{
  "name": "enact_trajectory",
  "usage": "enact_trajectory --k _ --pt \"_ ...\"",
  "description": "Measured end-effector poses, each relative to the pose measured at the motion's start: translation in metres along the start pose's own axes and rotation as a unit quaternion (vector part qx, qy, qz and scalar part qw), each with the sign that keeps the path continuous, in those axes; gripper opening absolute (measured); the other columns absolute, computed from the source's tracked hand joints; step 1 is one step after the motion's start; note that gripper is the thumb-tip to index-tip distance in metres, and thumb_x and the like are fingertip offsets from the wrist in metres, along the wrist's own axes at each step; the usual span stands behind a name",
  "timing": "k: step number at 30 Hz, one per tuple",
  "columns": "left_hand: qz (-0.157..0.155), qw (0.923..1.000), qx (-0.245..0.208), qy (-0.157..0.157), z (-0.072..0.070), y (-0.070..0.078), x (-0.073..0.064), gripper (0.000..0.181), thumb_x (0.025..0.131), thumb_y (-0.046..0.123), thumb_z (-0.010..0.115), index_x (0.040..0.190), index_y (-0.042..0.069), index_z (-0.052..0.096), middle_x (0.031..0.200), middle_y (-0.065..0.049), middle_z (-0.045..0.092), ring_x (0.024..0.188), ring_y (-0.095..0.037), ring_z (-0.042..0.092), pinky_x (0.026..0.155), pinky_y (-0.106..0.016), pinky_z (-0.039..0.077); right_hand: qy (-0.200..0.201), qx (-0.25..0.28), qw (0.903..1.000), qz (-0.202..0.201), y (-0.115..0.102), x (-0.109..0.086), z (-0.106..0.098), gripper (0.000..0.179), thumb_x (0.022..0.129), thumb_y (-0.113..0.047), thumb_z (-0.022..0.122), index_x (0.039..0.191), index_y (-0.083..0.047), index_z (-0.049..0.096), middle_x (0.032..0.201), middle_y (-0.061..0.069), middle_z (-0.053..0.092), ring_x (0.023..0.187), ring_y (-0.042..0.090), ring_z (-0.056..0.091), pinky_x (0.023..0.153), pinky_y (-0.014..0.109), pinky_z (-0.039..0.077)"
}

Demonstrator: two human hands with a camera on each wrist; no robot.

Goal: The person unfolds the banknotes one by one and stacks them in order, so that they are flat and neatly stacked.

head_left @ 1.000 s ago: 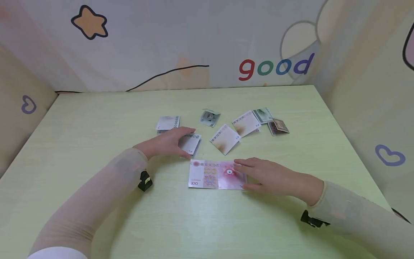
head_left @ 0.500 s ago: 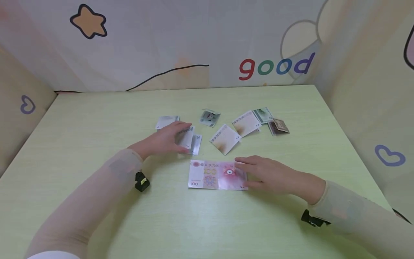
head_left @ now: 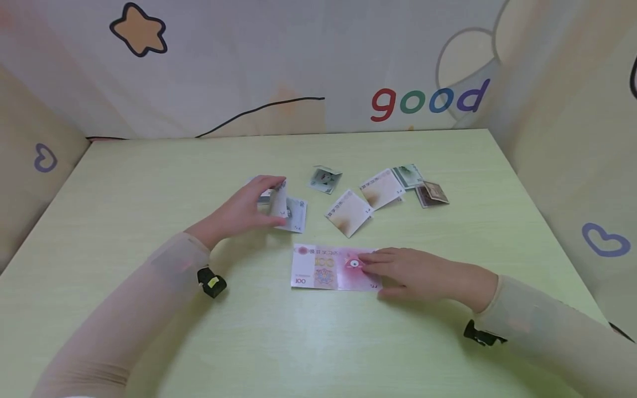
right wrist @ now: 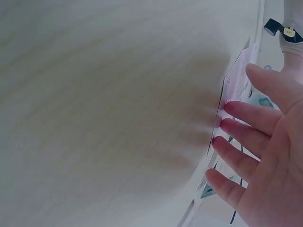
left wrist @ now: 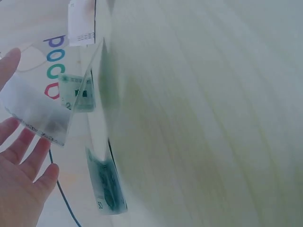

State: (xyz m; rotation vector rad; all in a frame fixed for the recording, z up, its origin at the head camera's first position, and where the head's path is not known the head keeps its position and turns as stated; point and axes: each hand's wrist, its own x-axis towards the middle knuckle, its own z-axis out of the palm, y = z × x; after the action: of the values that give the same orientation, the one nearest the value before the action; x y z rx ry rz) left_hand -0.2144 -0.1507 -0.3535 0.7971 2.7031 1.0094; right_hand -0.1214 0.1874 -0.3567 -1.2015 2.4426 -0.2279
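Near the middle of the table in the head view, my left hand (head_left: 239,207) holds the raised flap of a folded play banknote (head_left: 297,214) between thumb and fingers. The left wrist view shows the flap (left wrist: 40,111) standing up at an angle within that hand's grasp. A pink 100 play banknote (head_left: 312,268) lies spread out in front, a crease across its middle. On its right end rest the fingertips of my right hand (head_left: 423,276), fingers extended, as the right wrist view also shows. Another folded note (head_left: 265,198) is mostly hidden behind my left hand.
Farther back lie a small green folded note (head_left: 325,179), two white-backed folded notes (head_left: 348,213), a green note (head_left: 408,176) and a brown folded note (head_left: 433,193). Printed fabric walls (head_left: 224,66) enclose the pale table (head_left: 308,342) at the back and sides.
My left hand has moved left and slightly back, lifting the folded note's flap and turning it leftward, so more of the note's inside shows. My right hand stays on the pink note.
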Motion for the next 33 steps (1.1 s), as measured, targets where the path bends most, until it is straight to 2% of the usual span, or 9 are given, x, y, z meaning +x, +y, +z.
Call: enact_trajectory --k 6,13,19,22,25,29,33 --pt "0.009 0.9984 -0.046 0.034 -0.003 0.005 -0.003 0.085 0.073 0.025 0.081 0.142 0.006 0.034 0.137 -0.007 0.041 0.124 -0.022 0.04 0.105 -0.043 0.031 0.012 -0.003 0.9998 -0.018 0.003 0.0 -0.001 0.055 0.092 -0.031 0.059 0.139 -0.008 0.044 0.143 0.008 0.04 0.128 0.031 0.039 0.103 0.048 0.033" --pt "0.015 0.9926 -0.104 0.059 -0.003 0.014 -0.005 0.084 0.075 0.022 0.08 0.143 0.008 0.033 0.138 -0.007 0.04 0.125 -0.02 0.038 0.105 -0.043 0.03 0.003 0.0 0.9999 -0.013 0.004 0.002 -0.002 0.055 0.092 -0.032 0.059 0.14 -0.009 0.044 0.145 0.005 0.038 0.13 0.03 0.037 0.104 0.047 0.033" --pt "0.03 0.9873 -0.141 0.068 0.001 0.024 -0.006 0.082 0.076 0.016 0.079 0.143 0.008 0.033 0.138 -0.007 0.041 0.126 -0.02 0.038 0.105 -0.044 0.03 0.027 0.014 0.9995 -0.002 0.004 0.004 -0.004 0.056 0.09 -0.031 0.061 0.139 -0.007 0.045 0.144 0.008 0.039 0.13 0.028 0.037 0.103 0.046 0.033" --pt "0.03 0.9849 -0.158 0.064 0.003 0.031 -0.008 0.081 0.077 0.015 0.078 0.144 0.009 0.032 0.138 -0.006 0.04 0.126 -0.021 0.037 0.105 -0.045 0.03 0.043 0.01 0.9989 0.019 0.002 0.006 -0.006 0.056 0.091 -0.031 0.06 0.139 -0.006 0.044 0.144 0.009 0.04 0.131 0.029 0.036 0.103 0.046 0.033" --pt "0.03 0.9818 -0.177 0.06 0.006 0.037 -0.009 0.08 0.078 0.014 0.077 0.144 0.009 0.032 0.14 -0.005 0.04 0.127 -0.02 0.037 0.105 -0.045 0.03 0.064 0.016 0.9962 0.058 0.0 0.01 -0.009 0.057 0.091 -0.03 0.06 0.139 -0.006 0.043 0.143 0.008 0.04 0.131 0.029 0.036 0.103 0.046 0.034" --pt "0.032 0.9753 -0.212 0.053 0.012 0.043 -0.01 0.079 0.078 0.012 0.076 0.144 0.01 0.032 0.139 -0.005 0.04 0.128 -0.019 0.038 0.106 -0.041 0.03 0.105 0.065 0.9867 0.105 -0.002 0.014 -0.012 0.06 0.09 -0.031 0.061 0.141 -0.007 0.041 0.143 0.009 0.04 0.131 0.029 0.035 0.104 0.047 0.033" --pt "0.029 0.9695 -0.239 0.043 0.018 0.048 -0.011 0.079 0.078 0.01 0.076 0.144 0.011 0.032 0.138 -0.006 0.041 0.127 -0.018 0.038 0.105 -0.037 0.03 0.136 0.119 0.9756 0.125 -0.003 0.016 -0.016 0.064 0.09 -0.033 0.062 0.143 -0.008 0.036 0.144 0.01 0.038 0.132 0.03 0.033 0.103 0.049 0.032"
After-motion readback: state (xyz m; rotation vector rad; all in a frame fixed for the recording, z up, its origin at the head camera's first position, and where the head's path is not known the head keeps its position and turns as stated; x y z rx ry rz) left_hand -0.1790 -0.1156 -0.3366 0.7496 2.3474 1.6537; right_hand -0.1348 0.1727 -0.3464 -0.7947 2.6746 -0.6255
